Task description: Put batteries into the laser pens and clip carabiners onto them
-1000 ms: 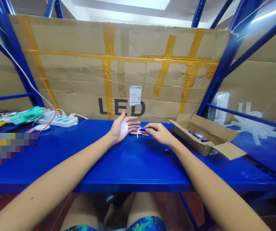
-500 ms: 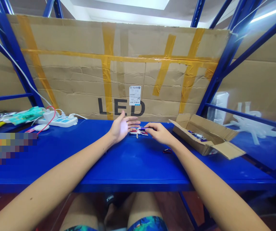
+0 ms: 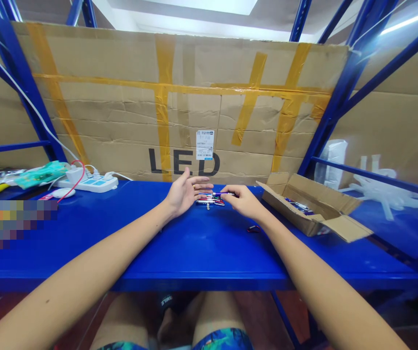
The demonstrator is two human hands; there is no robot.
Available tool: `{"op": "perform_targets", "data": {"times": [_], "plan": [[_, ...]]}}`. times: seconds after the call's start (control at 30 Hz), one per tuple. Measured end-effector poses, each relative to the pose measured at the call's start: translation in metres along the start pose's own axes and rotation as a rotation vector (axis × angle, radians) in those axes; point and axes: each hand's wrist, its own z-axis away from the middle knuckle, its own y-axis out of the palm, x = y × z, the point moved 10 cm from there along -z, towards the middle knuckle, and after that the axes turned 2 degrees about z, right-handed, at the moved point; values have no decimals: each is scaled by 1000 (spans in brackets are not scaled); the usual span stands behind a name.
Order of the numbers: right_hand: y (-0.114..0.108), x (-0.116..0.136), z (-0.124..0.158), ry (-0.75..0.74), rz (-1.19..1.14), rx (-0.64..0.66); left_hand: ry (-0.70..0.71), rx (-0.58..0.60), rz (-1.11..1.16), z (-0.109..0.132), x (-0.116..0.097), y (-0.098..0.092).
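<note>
On the blue table (image 3: 201,248), a small bunch of shiny pens (image 3: 209,201) lies between my hands. My left hand (image 3: 187,192) is open at the left of the bunch, palm turned inward and fingers stretched toward the pens. At the right, my right hand (image 3: 241,199) pinches a blue pen (image 3: 220,194) and holds it level over the bunch, its tip pointing left toward my left fingers. A small silvery piece (image 3: 208,206) sits just in front of the bunch. Nearer to me, by my right wrist, lies a small dark and red item (image 3: 253,229).
An open cardboard box (image 3: 304,221) with blue and silver items inside stands at the right. A white power strip (image 3: 94,183) with cables and a green plastic bag (image 3: 43,174) are at the left. A big cardboard sheet (image 3: 129,116) rises behind the table.
My right hand and the blue pen have shifted very slightly to the right. My left hand is almost unmoved.
</note>
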Motion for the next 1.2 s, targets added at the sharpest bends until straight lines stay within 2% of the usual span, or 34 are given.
{"op": "perform_targets", "data": {"times": [0.23,1.2], "plan": [[-8,-3,-2,-1,11,-57,-17,-9,24,0,1,-1],[-7,-2,-1,-4,16,-26,-18,35,9,0,4,4]]}}
